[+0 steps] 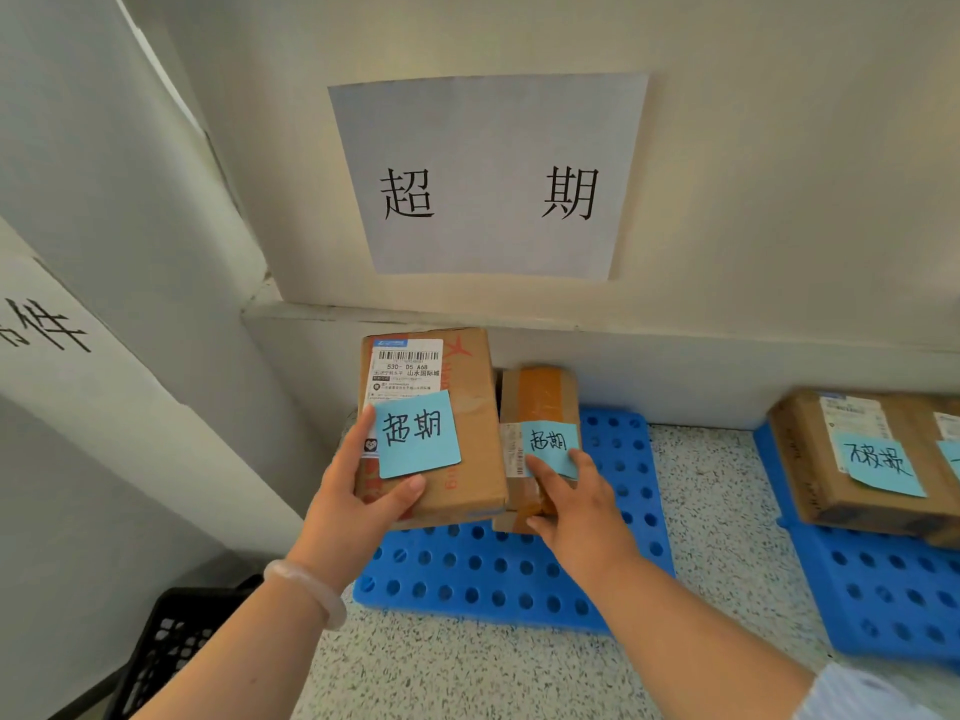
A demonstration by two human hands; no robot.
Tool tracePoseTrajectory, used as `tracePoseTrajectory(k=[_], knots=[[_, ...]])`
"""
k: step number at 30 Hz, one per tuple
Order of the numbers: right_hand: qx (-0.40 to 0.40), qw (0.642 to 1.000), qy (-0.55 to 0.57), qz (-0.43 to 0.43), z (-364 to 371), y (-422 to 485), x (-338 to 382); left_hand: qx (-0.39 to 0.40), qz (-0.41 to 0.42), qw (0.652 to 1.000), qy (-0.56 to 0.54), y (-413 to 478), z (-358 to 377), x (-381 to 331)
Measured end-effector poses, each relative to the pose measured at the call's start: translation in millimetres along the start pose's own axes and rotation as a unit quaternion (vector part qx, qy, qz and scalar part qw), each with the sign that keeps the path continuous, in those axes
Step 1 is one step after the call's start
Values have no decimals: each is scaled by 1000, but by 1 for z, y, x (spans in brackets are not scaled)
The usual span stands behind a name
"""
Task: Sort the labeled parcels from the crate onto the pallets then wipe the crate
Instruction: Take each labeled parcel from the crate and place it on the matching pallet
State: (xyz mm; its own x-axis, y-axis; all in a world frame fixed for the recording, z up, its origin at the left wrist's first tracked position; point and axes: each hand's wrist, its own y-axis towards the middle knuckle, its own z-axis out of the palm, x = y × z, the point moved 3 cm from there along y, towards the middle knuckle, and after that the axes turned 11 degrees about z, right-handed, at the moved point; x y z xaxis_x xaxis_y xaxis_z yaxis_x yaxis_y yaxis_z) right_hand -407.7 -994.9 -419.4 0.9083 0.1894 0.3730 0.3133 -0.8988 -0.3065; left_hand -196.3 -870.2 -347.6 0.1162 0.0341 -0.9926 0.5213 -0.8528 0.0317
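At pallet point(493, 574) back-left corner, large parcel point(467, 407) and small parcel point(540, 397) touch, long axes toward wall; left hand point(358, 491) grips former's near-left corner, thumb on top; right hand point(576, 506) curls round latter's near end.

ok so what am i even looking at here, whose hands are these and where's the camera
There is no machine here: these are a person's two bare hands, seen from one wide-angle camera worn on their head, looking forward and down. The left hand grips a large parcel, a cardboard box with a blue note on it. The right hand holds a smaller parcel beside it, also with a blue note. Both boxes are at the blue pallet, a plastic board with round holes, below a wall sign whose two characters match the notes. To the right, a second pallet carries another parcel with a differently written note. The black crate shows at the lower left.
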Motion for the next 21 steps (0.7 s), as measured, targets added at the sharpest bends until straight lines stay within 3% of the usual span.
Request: tracePoseTrajectory(k=[8,12,17,21], knots=[[46,998,-20,-34,7,3,14,1,3,1000,25,0,-2,1],[25,999,5,-40,-4,-4,7,20,7,999,25,0,10,-3],[-57,989,136,-22,-29,-18,-18,56,10,998,22,-4,35,-9],[-118,941,316,19,-59,-40,-39,99,14,994,44,-11,65,-16]])
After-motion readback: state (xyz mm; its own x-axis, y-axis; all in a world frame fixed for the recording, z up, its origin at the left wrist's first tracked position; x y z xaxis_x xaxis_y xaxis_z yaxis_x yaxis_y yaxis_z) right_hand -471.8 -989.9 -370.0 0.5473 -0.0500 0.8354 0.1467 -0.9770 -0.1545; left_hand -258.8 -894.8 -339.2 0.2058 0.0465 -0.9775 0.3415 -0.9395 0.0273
